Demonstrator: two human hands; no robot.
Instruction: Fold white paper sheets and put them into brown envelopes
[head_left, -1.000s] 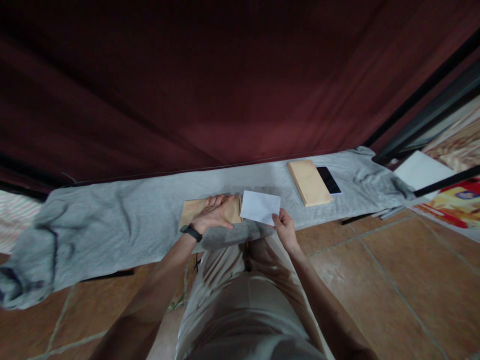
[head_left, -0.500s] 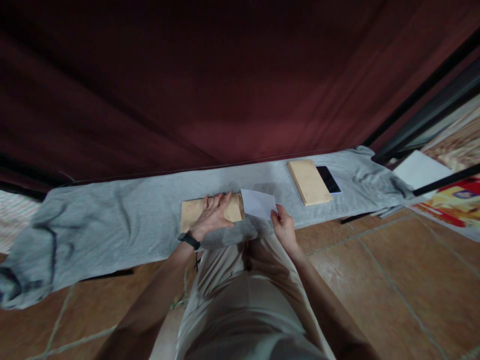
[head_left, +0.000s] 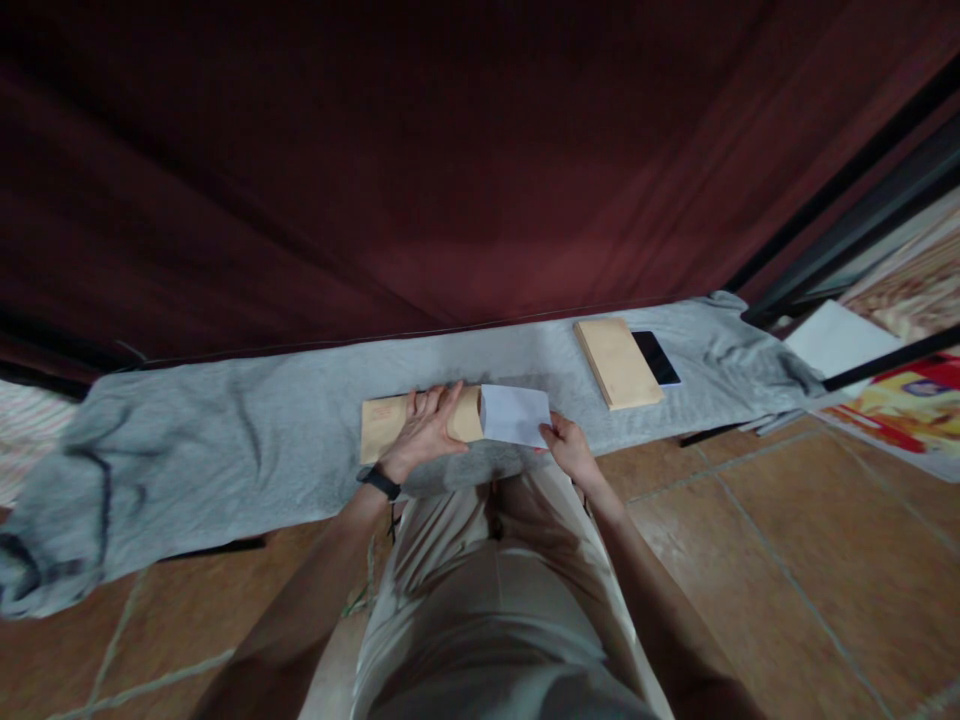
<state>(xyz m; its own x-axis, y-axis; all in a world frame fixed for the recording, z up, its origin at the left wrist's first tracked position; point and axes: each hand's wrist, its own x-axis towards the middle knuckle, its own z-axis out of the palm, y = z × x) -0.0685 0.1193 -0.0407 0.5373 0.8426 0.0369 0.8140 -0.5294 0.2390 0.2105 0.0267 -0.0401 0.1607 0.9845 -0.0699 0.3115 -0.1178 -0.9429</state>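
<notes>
A tan paper envelope (head_left: pixel 381 425) lies flat on the grey cloth in front of me. My left hand (head_left: pixel 430 428), with a dark band on the wrist, rests on it with fingers spread, covering its middle. At the envelope's right end, its mouth meets the left edge of a white sheet of paper (head_left: pixel 514 414); that edge appears to be at or just inside the opening. My right hand (head_left: pixel 568 444) pinches the sheet's right edge between thumb and fingers.
Farther right, a stack of tan envelopes (head_left: pixel 621 365) partly overlaps a dark-screened phone (head_left: pixel 657 358). Grey cloth (head_left: pixel 187 440) covers the narrow surface. A dark red curtain (head_left: pixel 465 200) hangs behind it. Black frame bars and a colourful printed package (head_left: pixel 911 400) stand at the right.
The white sheet has levelled out and moved slightly left, its left edge now against the envelope's mouth. My right hand has shifted with it; my left hand has stayed on the envelope.
</notes>
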